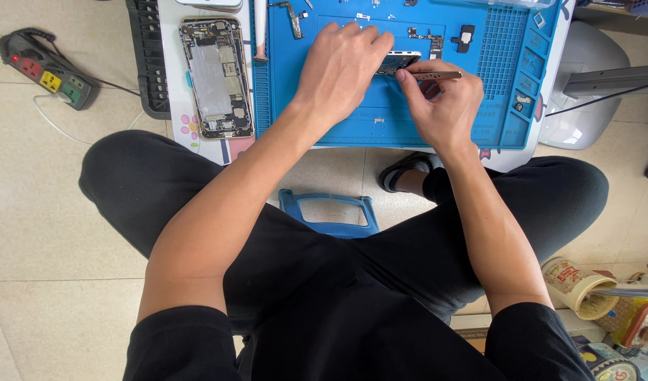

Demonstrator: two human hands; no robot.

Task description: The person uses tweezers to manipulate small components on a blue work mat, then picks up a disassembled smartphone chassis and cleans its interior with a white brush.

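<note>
the left hand (341, 67) lies palm down on the blue mat (338, 120), its fingers curled over a small phone part (400, 61) and pinning it; the part pokes out just past the fingertips. the right hand (444, 106) pinches metal tweezers (437, 75) between thumb and forefinger, fingers narrow, the tips at the part's edge. an opened phone (216, 77) lies well left of the left fingers, off the mat.

Single head view — looks steeply down from above, close over lap and blue work mat (352, 106).
</note>
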